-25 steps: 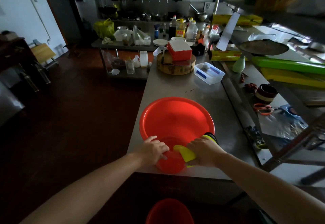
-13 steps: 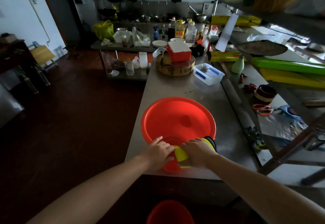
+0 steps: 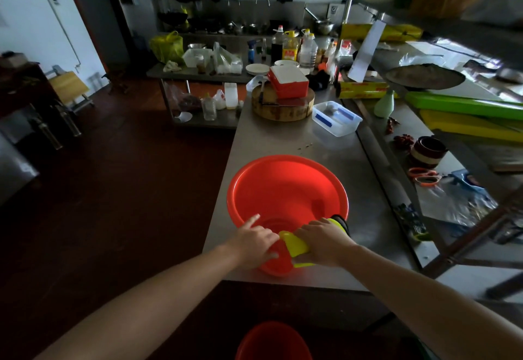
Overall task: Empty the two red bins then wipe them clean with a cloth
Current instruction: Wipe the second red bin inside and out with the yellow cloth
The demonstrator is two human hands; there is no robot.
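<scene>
Hands closer now on the round red plastic basin (image 3: 285,190) — right hand (image 3: 324,242) grips yellow-green cloth (image 3: 294,246), left hand (image 3: 254,242) pinches its rim; I judge wiping underway.

Dim kitchen, daylight from right, dark foreground, wide-angle bowing at edges

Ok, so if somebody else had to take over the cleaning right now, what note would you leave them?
Left hand: grips the near rim of the big red bin, steadying it on the steel table.
Right hand: holds the yellow cloth over that same rim.
Second red bin: low down in front of the table; its inside can't be seen.
Done: the big bin looks empty.
Left: finish wiping it, then check, empty and wipe the second one.
</scene>
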